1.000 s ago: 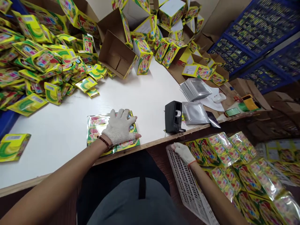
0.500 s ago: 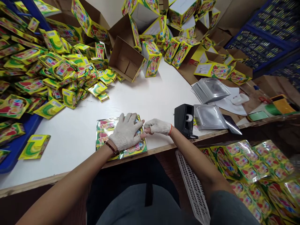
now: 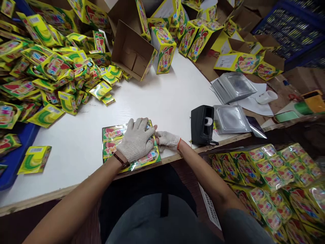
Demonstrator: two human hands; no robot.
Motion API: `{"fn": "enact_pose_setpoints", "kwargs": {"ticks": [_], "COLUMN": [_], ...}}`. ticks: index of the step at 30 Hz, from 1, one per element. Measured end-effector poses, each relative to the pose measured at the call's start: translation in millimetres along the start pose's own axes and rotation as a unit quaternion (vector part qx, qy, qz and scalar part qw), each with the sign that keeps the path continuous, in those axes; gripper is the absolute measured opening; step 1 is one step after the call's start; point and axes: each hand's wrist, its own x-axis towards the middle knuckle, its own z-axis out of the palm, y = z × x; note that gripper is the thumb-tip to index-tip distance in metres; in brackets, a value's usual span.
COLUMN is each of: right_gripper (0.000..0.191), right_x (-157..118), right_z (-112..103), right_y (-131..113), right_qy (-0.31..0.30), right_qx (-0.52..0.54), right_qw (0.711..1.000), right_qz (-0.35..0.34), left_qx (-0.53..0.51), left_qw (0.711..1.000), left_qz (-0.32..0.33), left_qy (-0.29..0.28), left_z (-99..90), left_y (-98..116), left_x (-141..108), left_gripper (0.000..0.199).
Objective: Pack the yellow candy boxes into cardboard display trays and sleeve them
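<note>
Pack of fruit-print boxes (image 3: 110, 145), shiny and clear over the top, lying flat on the white bench (image 3: 175, 88) right by the front edge, straight in front of the person. Left hand (image 3: 135, 140), in a pale knit glove with bare fingertips, is palm down on top of it with the fingers spread, so it's resting on the thing, not gripping it. There's a dark bead bracelet (image 3: 120, 159) on that wrist. Right hand (image 3: 168, 140), same sort of glove, is at the pack's right edge near the left thumb, fingers curled in. Can't make out if it's pinching anything, the fingertips are too hidden.

Just right of that hand there's a black tape dispenser (image 3: 203, 125), with a clear plastic tray (image 3: 231, 118) beside it and a whole stack of trays (image 3: 236, 86) behind. Over on the left it's a messy heap of small boxes (image 3: 58, 67), plus a lone yellow box (image 3: 35, 159) next to a blue crate (image 3: 11, 174). Brown-lined open carton (image 3: 132, 51) is tipped on its side at the back, and more shiny packs (image 3: 276, 166) sit below the bench, lower right.
</note>
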Motion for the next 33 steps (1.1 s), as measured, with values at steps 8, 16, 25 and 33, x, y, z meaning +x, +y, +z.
{"fn": "enact_pose_setpoints", "kwargs": {"ticks": [8, 16, 25, 33], "right_gripper": [0.059, 0.064, 0.061, 0.064], "right_x": [-59, -65, -34, -34], "right_z": [42, 63, 45, 63], "right_y": [23, 20, 18, 28], "right_qy": [0.262, 0.181, 0.255, 0.295], "right_qx": [-0.359, -0.705, -0.74, -0.7], "right_qw": [0.834, 0.554, 0.502, 0.522], "right_qz": [-0.327, -0.403, -0.368, -0.388], "left_qx": [-0.001, -0.271, -0.175, -0.075], "left_qw": [0.998, 0.926, 0.902, 0.956], "left_qz": [-0.06, -0.188, -0.212, 0.019], "left_qy": [0.003, 0.183, 0.334, 0.282], "left_z": [1.8, 59.7, 88.9, 81.6], "left_y": [-20, -35, 21, 22], "left_x": [-67, -149, -70, -71], "left_gripper": [0.06, 0.057, 0.044, 0.028]}}
